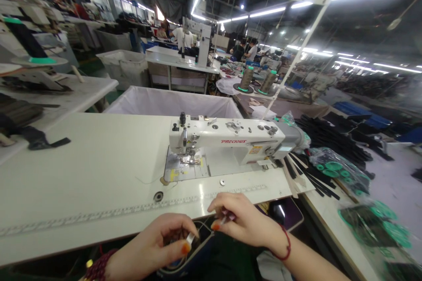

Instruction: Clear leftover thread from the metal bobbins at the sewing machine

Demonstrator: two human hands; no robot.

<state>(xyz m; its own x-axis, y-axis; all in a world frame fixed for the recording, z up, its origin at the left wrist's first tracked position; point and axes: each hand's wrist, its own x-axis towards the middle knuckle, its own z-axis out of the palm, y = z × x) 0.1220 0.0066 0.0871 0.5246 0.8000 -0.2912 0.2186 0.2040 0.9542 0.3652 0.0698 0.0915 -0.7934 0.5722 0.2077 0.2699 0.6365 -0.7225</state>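
My left hand point(161, 241) is closed at the front edge of the sewing table, with a small silvery metal piece point(190, 238) between thumb and fingers. Its exact kind is too small to tell. Close by on the right, my right hand point(242, 219) has its fingers pinched together; a thin pale thing shows between them, not clear enough to name. Below both hands is a dark open pouch or drawer point(201, 252), partly hidden by the left hand. Behind them stands a white sewing machine point(227, 140) marked PRECIOUS, its needle area over a metal plate point(171, 169).
A small metal disc point(158, 196) lies on the white tabletop point(82, 162) near a printed ruler strip point(125, 208). Black strips point(316, 175) and bagged green-ended spools point(343, 171) lie at right. Thread cones point(246, 80) and a lined bin point(171, 101) stand behind. People work farther back.
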